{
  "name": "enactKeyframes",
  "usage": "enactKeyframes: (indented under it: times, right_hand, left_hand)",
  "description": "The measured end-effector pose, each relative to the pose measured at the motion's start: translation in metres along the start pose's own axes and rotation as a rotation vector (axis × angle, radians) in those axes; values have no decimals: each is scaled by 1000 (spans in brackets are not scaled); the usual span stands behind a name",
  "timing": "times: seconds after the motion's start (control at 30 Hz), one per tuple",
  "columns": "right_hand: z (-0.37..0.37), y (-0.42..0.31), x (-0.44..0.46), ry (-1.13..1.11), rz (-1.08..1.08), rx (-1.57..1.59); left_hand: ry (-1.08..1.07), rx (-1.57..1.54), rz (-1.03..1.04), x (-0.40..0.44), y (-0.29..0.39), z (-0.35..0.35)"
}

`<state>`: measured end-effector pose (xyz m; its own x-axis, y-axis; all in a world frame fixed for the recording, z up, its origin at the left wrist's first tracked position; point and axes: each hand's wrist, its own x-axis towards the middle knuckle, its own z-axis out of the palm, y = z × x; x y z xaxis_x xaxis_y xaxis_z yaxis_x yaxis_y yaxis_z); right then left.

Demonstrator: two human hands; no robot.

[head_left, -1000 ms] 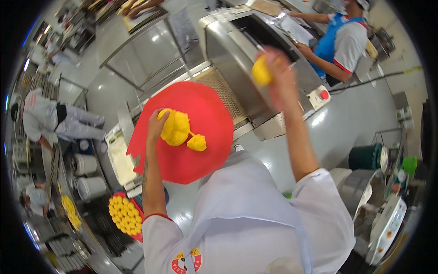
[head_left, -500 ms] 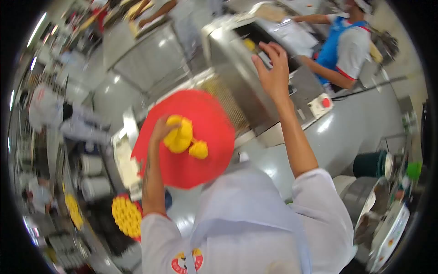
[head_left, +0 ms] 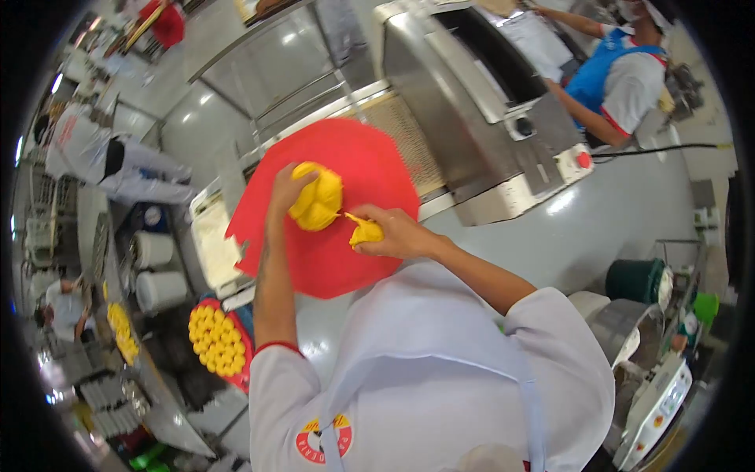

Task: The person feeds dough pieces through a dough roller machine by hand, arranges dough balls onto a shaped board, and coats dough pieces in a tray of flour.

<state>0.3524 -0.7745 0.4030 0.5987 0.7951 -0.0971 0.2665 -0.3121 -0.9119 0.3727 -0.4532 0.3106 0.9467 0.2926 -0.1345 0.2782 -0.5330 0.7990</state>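
Observation:
A large lump of yellow dough (head_left: 318, 200) lies on a round red board (head_left: 346, 149) with a ragged left edge. My left hand (head_left: 289, 189) grips the lump from its left side, fingers curled over the top. In my right hand (head_left: 399, 234) is a smaller piece of yellow dough (head_left: 366, 231), pinched between the fingers. A thin torn strand points from this piece toward the big lump, and the two sit almost touching over the board.
Beyond the board stands a steel machine (head_left: 472, 102) with a red button (head_left: 583, 160) and a mesh belt (head_left: 401, 134). A co-worker in a blue apron (head_left: 598, 75) is behind it. At lower left, a red tray (head_left: 245, 346) carries many yellow dough balls. A white tub (head_left: 212, 244) adjoins the board.
My right hand has come down from above the machine to the board and taken hold of the smaller dough piece. My left hand remains on the large lump. The view has shifted slightly.

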Motion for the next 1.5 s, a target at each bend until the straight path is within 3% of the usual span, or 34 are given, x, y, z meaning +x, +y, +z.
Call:
enactKeyframes:
  times: [0.17,0.2,0.23,0.27,0.33,0.4,0.47,0.57,0.63,0.67,0.73,0.77,0.87,0.93,1.03,1.13,1.27,1.37,1.5]
  right_hand:
    - [-150,-81,-31,640,-2,108]
    - [-181,-105,-38,891,-274,-98]
    - [-212,-122,-53,1031,-215,-148]
    - [-240,-147,-67,1146,-291,-156]
    - [-308,-165,-88,1539,-678,-513]
    - [-320,-184,-78,1714,-751,-445]
    - [-335,-168,-72,1658,-658,-520]
    - [-315,-48,-39,1175,-1,-940]
    - [-269,9,-36,1048,65,-856]
    - [-249,26,-36,1080,-45,-719]
    - [-202,4,-38,908,-15,-330]
    - [-176,-6,-26,811,10,-128]
    - [-106,-2,28,409,-143,-4]
    - [-54,-1,69,310,-277,148]
    - [-25,-19,110,138,-345,742]
    - [-35,-44,121,-34,-194,384]
    - [-27,-40,112,-106,-62,563]
    - [-19,-19,96,-93,8,795]
    - [-28,-2,71,86,43,1144]
  left_hand:
    - [-13,-8,13,-7,15,-2]
    - [-1,15,26,-4,8,-2]
    - [13,38,36,2,-6,2]
    - [27,60,46,6,-12,6]
    - [53,-25,58,-2,5,5]
    - [42,-72,79,-1,2,6]
    - [6,-84,105,14,-29,9]
    - [95,-94,51,-9,25,2]
    - [67,-46,161,5,15,3]
    - [69,-23,187,4,4,3]
    - [106,123,161,-28,83,-11]
    - [100,145,201,-25,77,-16]
    - [33,-116,235,-44,118,-41]
    - [-4,-360,242,-53,135,-55]
    - [-1,-416,268,-64,169,-62]
    - [115,-352,218,-75,174,-76]
    - [289,-371,74,-85,153,-69]
    - [402,-622,11,-85,131,-57]
    - [591,-1232,-37,-60,70,-63]
